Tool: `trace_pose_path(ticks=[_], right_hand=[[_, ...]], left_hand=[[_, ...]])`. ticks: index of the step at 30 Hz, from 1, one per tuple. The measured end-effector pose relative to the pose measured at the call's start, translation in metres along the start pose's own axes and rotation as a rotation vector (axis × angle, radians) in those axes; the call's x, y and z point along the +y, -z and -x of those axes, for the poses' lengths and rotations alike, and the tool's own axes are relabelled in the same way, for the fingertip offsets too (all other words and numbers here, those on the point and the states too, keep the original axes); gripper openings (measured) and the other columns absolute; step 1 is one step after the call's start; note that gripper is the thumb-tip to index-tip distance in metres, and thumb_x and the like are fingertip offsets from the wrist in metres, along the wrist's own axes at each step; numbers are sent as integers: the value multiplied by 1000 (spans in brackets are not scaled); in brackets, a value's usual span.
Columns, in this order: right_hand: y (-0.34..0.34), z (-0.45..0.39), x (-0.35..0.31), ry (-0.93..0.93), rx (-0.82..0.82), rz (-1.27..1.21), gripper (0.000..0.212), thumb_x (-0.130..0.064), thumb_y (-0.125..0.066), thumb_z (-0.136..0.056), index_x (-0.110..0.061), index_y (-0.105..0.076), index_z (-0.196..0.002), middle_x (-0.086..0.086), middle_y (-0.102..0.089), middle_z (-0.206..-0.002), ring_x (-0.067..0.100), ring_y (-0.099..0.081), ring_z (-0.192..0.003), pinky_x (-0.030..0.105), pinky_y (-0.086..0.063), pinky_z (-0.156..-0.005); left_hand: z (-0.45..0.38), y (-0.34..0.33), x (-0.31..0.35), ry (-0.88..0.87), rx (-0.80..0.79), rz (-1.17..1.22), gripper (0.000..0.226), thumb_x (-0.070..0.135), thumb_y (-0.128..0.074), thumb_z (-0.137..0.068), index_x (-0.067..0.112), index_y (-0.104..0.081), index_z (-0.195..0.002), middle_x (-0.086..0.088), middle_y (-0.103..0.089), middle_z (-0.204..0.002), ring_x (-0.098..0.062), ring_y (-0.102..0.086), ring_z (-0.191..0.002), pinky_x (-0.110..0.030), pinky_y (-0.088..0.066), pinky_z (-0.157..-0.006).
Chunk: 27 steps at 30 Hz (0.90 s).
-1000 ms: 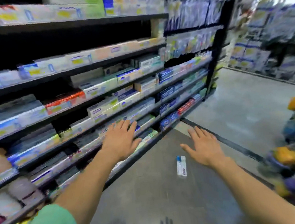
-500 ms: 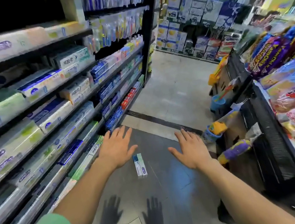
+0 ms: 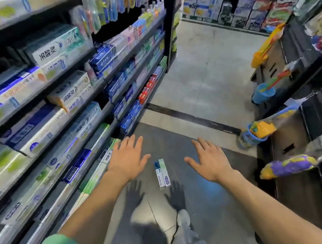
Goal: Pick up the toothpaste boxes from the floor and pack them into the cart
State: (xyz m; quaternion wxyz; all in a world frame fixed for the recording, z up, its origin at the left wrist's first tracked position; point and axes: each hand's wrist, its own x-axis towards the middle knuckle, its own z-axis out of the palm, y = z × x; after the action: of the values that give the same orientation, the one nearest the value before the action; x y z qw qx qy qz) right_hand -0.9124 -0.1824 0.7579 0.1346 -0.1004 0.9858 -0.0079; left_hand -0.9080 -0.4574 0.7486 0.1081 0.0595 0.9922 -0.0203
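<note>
We've got both hands spread flat, grasping nothing: left hand (image 3: 128, 159) at ten o'clock and right hand (image 3: 210, 159) at two o'clock of the toothpaste boxes (image 3: 162, 173) on the floor (image 3: 201, 77).

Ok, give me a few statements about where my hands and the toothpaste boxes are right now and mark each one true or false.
1. Both hands, left hand and right hand, are open and hold nothing. True.
2. The toothpaste boxes lie on the floor between the hands. True.
3. The left hand grips a box. False: it touches nothing.
4. The shelves of toothpaste stand on the person's right. False: they are on the left.
</note>
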Motion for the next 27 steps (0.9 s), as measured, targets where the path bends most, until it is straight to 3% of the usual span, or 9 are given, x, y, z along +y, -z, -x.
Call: trace_pose_path(ticks=[9, 12, 15, 17, 19, 25, 27], right_hand=[[-56, -199, 45, 189, -79, -4, 79, -66, -29, -99, -16, -21, -159, 10, -19, -167, 28, -20, -153, 43, -17, -122], [-112, -250, 47, 208, -80, -29, 91, -71, -11, -86, -16, -27, -157, 10, -21, -166, 29, -23, -151, 42, -19, -121], [-193, -294, 53, 182, -98, -79, 89, -76, -13, -88, -21, -23, -158, 8, -19, -167, 29, -23, -151, 43, -18, -122], [-255, -317, 56, 164, -119, -99, 78, -68, -31, -97, -20, -22, -158, 8, -18, -167, 28, -21, -152, 43, -15, -123], [-322, -338, 59, 143, -116, -121, 76, -63, -37, -98, -19, -22, -158, 9, -18, -168, 28, -19, -153, 42, -14, -123], [-521, -382, 65, 82, -122, -163, 77, -63, -41, -97, -15, -28, -156, 12, -22, -166, 29, -21, -151, 45, -15, -122], [-577, -395, 68, 82, -83, -174, 84, -69, -35, -92, -12, -33, -154, 16, -28, -163, 33, -28, -148, 48, -19, -120]], left_hand=[[-149, -71, 11, 163, -49, 149, 74, 61, -29, -102, 19, -15, -161, -5, -17, -168, -25, -15, -154, -45, -15, -124], [-191, -131, 13, 165, -54, 180, 73, 62, -29, -97, 17, -31, -155, -8, -33, -161, -28, -29, -148, -48, -23, -121], [-233, -214, 15, 169, -23, 225, 79, 61, -20, -90, 10, -46, -144, -10, -50, -148, -31, -39, -141, -51, -26, -119], [-255, -281, 16, 167, -35, 229, 82, 63, -19, -90, 10, -43, -148, -9, -48, -150, -31, -36, -142, -49, -25, -119], [-276, -353, 17, 166, -76, 212, 78, 62, -23, -95, 11, -34, -154, -9, -41, -156, -29, -32, -146, -45, -22, -119], [-326, -559, 22, 147, -92, 255, 71, 56, -38, -100, 13, -31, -156, -12, -32, -162, -30, -31, -147, -43, -22, -120], [-336, -617, 22, 133, -78, 285, 74, 59, -37, -99, 11, -32, -156, -13, -34, -161, -31, -32, -147, -47, -23, -122]])
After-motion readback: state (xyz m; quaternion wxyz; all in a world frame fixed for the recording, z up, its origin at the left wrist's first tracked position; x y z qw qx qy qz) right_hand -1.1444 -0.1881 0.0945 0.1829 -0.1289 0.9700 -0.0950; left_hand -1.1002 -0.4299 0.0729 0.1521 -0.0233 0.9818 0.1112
